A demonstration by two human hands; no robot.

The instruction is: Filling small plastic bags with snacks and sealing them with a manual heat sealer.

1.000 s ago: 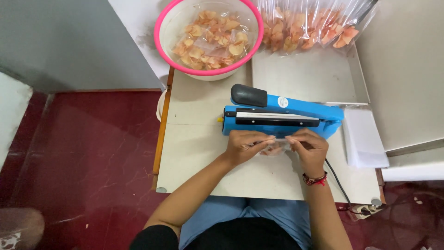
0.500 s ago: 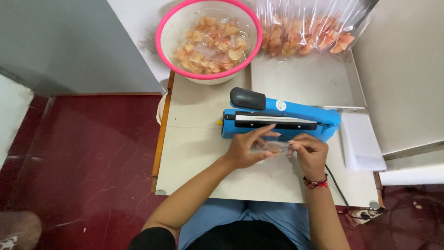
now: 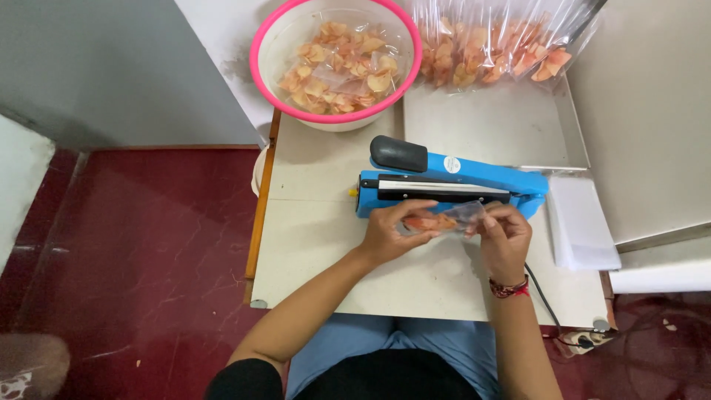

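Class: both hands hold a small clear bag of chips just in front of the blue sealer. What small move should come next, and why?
Probably slide the small bag forward so its open edge lies under the blue sealer arm. Left hand and right hand hold it just short of the machine.

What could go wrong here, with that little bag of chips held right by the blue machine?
The small clear bag is held between the left hand and right hand, just in front of the blue heat sealer. If chips sit near the bag's open edge, they might get crushed or spoil the seal. Fingertips close to the sealing bar could get pinched or burnt. The pink bowl overhangs the table edge and might tip if bumped.
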